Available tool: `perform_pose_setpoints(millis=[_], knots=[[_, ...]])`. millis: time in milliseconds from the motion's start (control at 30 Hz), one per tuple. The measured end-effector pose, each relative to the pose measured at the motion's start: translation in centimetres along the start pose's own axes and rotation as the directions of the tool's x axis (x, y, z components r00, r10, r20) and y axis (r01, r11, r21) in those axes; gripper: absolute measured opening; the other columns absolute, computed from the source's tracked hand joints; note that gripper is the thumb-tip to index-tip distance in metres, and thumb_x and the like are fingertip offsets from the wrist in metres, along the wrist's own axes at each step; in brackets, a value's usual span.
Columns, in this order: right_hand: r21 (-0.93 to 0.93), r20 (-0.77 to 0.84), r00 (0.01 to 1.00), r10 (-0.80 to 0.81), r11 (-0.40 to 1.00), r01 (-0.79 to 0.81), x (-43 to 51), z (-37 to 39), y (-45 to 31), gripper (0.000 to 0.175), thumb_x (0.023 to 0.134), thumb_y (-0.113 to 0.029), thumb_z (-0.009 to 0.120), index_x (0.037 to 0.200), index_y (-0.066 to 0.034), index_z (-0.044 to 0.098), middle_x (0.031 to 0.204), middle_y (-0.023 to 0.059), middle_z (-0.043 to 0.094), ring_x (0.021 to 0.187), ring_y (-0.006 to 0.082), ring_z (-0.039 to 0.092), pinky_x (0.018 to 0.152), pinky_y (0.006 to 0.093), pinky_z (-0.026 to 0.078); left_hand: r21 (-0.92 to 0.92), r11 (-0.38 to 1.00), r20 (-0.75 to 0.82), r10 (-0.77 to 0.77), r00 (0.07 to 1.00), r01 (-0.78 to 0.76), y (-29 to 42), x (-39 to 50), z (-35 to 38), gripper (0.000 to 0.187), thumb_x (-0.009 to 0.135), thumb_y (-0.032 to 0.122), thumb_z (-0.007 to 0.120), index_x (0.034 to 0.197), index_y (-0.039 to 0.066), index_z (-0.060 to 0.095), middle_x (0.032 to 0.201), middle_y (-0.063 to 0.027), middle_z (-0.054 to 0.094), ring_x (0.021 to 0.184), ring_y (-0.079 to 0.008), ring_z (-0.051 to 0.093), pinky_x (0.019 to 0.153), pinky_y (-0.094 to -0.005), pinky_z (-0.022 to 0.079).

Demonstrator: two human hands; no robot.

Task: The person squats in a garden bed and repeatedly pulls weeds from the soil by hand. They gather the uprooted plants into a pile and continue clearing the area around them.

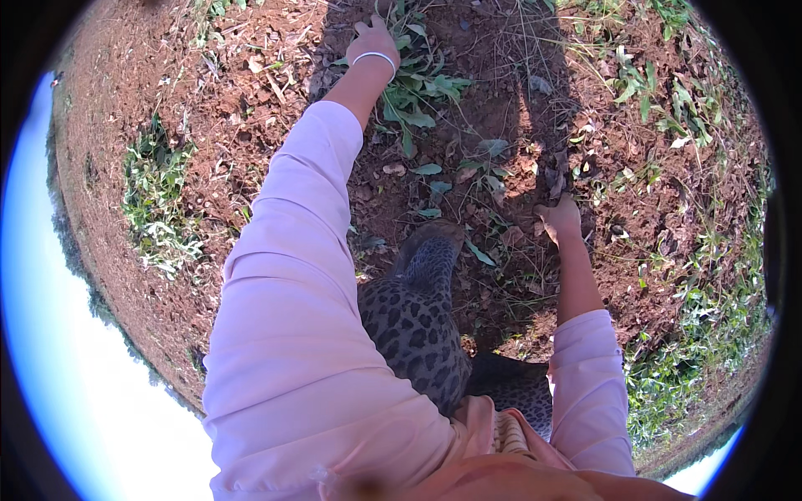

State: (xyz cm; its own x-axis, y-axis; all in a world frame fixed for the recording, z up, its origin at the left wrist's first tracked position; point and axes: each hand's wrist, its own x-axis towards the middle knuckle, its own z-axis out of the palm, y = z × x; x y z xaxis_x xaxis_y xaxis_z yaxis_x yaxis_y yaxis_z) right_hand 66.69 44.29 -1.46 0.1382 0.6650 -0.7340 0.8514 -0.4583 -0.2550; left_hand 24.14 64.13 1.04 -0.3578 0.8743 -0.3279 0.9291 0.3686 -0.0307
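Note:
My left hand (374,42), with a white bracelet (378,56) at the wrist, reaches far forward to a clump of uprooted-looking leafy green weeds (413,94). Its fingers lie against the left edge of the leaves, and whether they grip any stems is unclear. Lower and to the right, my right hand (559,218) is down at the soil with the fingers curled and mostly hidden. A dark, narrow piece (555,172) extends forward from it in the shadow; I cannot make out what it is or whether the hand holds it.
Reddish-brown soil (250,144) with dry leaves and stalks surrounds me. Loose green leaves (428,169) lie between my hands. My leg in leopard-print cloth (413,319) is bent below them. More weeds stand at left (160,194) and right (708,319).

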Motion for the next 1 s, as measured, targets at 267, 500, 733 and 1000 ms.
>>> perform_pose_setpoints(millis=[267, 500, 733, 1000], knots=[[0.005, -0.011, 1.0, -0.017, 1.0, 0.017, 0.7, 0.5, 0.6, 0.065, 0.071, -0.027, 0.086, 0.122, 0.0075, 0.061, 0.114, 0.0284, 0.071, 0.107, 0.0434, 0.069, 0.093, 0.0472, 0.055, 0.084, 0.966, 0.17, -0.257, 0.951, 0.246, -5.1, -1.9, -0.6, 0.111, 0.086, 0.048, 0.08, 0.164, 0.007, 0.013, 0.162, -0.0286, 0.029, 0.134, -0.0443, 0.056, 0.103, -0.0509, 0.054], [0.156, 0.032, 0.999, 0.002, 0.988, -0.007, 1.6, 0.9, 1.3, 0.065, 0.073, -0.022, 0.086, 0.123, 0.0101, 0.06, 0.114, 0.0282, 0.07, 0.106, 0.0418, 0.069, 0.092, 0.0468, 0.054, -0.227, 0.974, -0.116, -0.002, 0.993, -0.024, -5.0, -4.4, 2.6, 0.054, 0.086, 0.024, 0.074, 0.13, 0.0, 0.055, 0.125, -0.0217, 0.065, 0.126, -0.0433, 0.057, 0.113, -0.0491, 0.042], [-0.056, -0.081, 0.99, -0.119, 0.992, 0.115, 4.5, 2.8, 4.4, 0.071, 0.076, -0.028, 0.085, 0.125, 0.0147, 0.057, 0.114, 0.0303, 0.069, 0.108, 0.0435, 0.068, 0.092, 0.0485, 0.055, -0.684, 0.722, -0.029, -0.169, 0.985, 0.104, -5.0, -4.7, 3.9, 0.056, 0.09, 0.014, 0.068, 0.134, -0.009, 0.041, 0.121, -0.0351, 0.064, 0.117, -0.0482, 0.063, 0.099, -0.0498, 0.052], [-0.118, -0.034, 0.994, -0.099, 0.988, 0.095, 3.2, 2.0, 3.0, 0.066, 0.078, -0.031, 0.086, 0.123, 0.0105, 0.061, 0.113, 0.029, 0.071, 0.109, 0.0422, 0.069, 0.09, 0.0471, 0.058, -0.647, 0.705, 0.127, 0.473, 0.872, -0.289, 2.7, -13.6, 0.7, 0.053, 0.092, 0.009, 0.065, 0.138, -0.007, 0.043, 0.121, -0.0299, 0.065, 0.115, -0.046, 0.064, 0.098, -0.0496, 0.052]])
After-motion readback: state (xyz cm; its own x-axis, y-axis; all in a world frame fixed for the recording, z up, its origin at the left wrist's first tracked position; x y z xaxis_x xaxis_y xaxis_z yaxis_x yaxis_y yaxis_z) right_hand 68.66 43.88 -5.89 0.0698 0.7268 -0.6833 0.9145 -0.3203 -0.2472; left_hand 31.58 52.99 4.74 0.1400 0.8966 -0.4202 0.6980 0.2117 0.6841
